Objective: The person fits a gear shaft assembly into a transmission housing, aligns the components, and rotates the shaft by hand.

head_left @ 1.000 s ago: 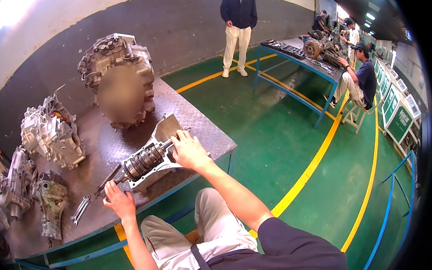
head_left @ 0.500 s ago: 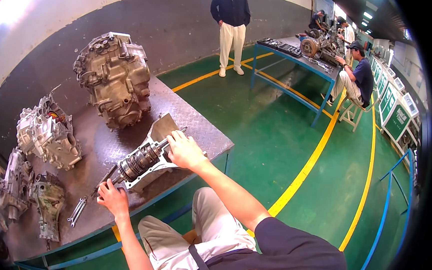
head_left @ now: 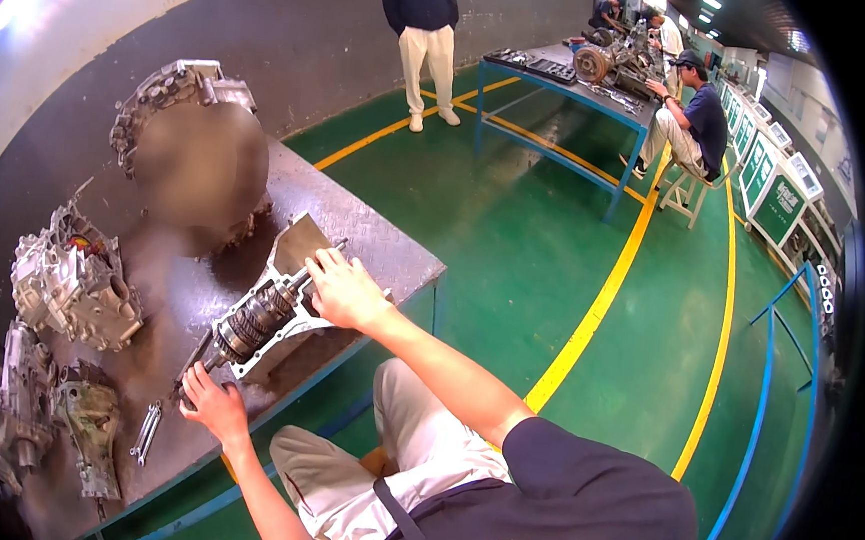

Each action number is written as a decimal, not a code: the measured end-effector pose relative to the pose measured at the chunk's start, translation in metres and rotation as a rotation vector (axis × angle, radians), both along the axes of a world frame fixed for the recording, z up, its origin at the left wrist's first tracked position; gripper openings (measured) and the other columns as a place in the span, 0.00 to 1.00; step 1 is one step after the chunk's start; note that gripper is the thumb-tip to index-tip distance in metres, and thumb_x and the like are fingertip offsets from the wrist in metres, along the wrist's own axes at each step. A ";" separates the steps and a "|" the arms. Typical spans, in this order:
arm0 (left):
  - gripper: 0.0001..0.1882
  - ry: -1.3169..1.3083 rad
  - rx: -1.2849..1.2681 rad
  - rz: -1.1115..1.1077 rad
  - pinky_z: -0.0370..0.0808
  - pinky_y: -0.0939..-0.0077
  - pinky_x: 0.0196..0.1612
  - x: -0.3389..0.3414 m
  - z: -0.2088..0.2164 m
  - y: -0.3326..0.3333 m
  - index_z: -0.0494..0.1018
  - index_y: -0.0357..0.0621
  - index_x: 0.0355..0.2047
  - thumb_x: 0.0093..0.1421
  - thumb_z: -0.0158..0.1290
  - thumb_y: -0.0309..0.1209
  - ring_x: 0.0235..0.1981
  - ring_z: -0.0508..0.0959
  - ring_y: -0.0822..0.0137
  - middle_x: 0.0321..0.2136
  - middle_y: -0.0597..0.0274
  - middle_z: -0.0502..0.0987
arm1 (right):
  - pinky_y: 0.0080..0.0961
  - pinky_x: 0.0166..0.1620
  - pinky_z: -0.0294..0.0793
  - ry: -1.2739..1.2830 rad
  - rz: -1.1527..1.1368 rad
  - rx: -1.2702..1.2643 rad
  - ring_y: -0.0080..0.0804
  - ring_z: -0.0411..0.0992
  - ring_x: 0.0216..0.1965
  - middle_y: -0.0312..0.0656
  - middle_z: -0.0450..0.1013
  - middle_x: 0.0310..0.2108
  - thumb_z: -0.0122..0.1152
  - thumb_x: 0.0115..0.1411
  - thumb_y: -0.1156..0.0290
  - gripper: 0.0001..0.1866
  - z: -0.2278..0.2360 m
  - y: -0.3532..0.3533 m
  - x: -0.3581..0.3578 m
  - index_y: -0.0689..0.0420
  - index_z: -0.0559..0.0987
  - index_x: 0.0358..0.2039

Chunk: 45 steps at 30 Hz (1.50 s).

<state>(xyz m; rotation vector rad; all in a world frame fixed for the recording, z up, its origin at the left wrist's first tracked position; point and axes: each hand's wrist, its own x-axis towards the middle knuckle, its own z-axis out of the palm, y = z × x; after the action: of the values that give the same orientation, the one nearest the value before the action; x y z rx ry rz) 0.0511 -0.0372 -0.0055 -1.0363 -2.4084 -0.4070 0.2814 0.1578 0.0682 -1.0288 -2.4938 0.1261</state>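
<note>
Gear shaft (head_left: 255,320) lies in open housing (head_left: 285,348) by desk's (head_left: 370,234) near edge, toward right corner; gears exposed, housing not closed up. Left hand (head_left: 214,405) half-curled at shaft's left end, right hand (head_left: 346,292) likewise at right; can't tell if either grips

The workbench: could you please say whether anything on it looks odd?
Yes: a smooth, blurred tan patch covers much of the large metal housing beyond the geared shaft, while the parts around it show sharp detail.
</note>
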 end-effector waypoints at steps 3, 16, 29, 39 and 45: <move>0.42 0.059 -0.016 0.069 0.57 0.44 0.60 -0.005 0.002 -0.013 0.60 0.51 0.64 0.48 0.63 0.36 0.66 0.61 0.63 0.61 0.63 0.65 | 0.53 0.60 0.65 0.010 0.008 0.054 0.49 0.59 0.65 0.51 0.63 0.61 0.59 0.55 0.63 0.32 -0.001 -0.002 -0.017 0.62 0.68 0.60; 0.39 -0.025 0.089 -0.011 0.57 0.42 0.60 0.004 0.001 -0.008 0.60 0.48 0.64 0.52 0.58 0.35 0.68 0.57 0.60 0.63 0.56 0.63 | 0.49 0.58 0.67 0.056 0.023 0.110 0.47 0.60 0.63 0.48 0.63 0.60 0.59 0.59 0.62 0.26 0.005 0.008 -0.008 0.60 0.71 0.56; 0.43 0.036 0.136 -0.043 0.58 0.46 0.61 0.017 0.008 -0.010 0.56 0.47 0.67 0.51 0.60 0.34 0.66 0.59 0.56 0.61 0.54 0.63 | 0.47 0.53 0.71 0.021 -0.038 0.194 0.50 0.64 0.58 0.52 0.64 0.57 0.57 0.60 0.62 0.24 0.009 0.006 0.005 0.59 0.71 0.55; 0.28 -0.079 0.079 -0.019 0.54 0.36 0.64 -0.001 0.040 -0.006 0.67 0.48 0.60 0.58 0.55 0.37 0.69 0.54 0.53 0.62 0.50 0.60 | 0.45 0.57 0.69 0.091 0.022 0.145 0.47 0.62 0.62 0.50 0.68 0.56 0.59 0.59 0.65 0.22 0.009 0.008 0.001 0.62 0.71 0.50; 0.19 -0.098 0.130 -0.033 0.56 0.40 0.62 -0.034 0.027 0.031 0.72 0.45 0.54 0.68 0.44 0.39 0.63 0.65 0.56 0.57 0.54 0.70 | 0.46 0.59 0.67 0.012 -0.001 0.095 0.43 0.60 0.64 0.48 0.66 0.59 0.57 0.60 0.63 0.32 0.008 0.006 0.001 0.61 0.64 0.63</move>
<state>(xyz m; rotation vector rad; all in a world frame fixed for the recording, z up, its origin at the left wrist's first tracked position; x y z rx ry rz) 0.0169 -0.0066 0.0213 -1.0210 -2.4162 -0.6313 0.2827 0.1639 0.0761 -0.9880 -2.4630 0.0134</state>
